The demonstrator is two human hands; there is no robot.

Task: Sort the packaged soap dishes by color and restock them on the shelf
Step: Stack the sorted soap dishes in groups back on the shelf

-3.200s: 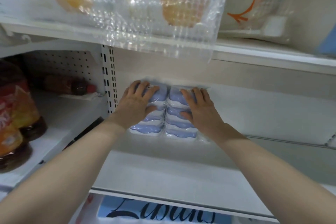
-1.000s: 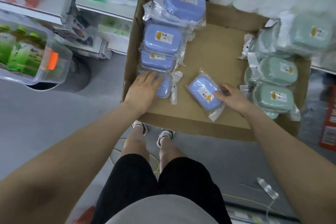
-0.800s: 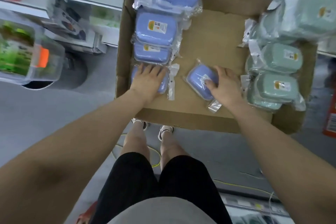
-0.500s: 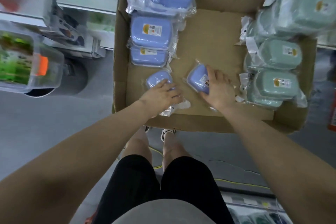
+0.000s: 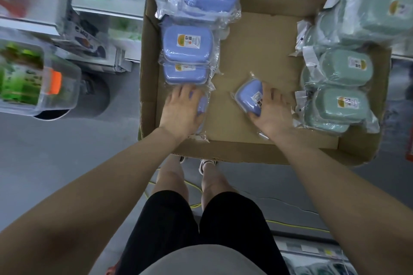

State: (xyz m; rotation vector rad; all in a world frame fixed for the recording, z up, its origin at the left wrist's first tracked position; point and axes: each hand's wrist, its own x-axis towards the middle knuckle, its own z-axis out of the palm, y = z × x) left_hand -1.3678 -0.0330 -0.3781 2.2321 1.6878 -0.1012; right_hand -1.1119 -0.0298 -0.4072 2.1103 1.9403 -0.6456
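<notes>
Flanking box floor (image 5: 257, 56): blue stack (image 5: 187, 44) left | green stack (image 5: 344, 69) right

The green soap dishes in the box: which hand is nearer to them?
Right. The right hand grips a blue soap dish just beside the green soap dishes. The left hand rests across the cardboard box, on the blue side.
</notes>
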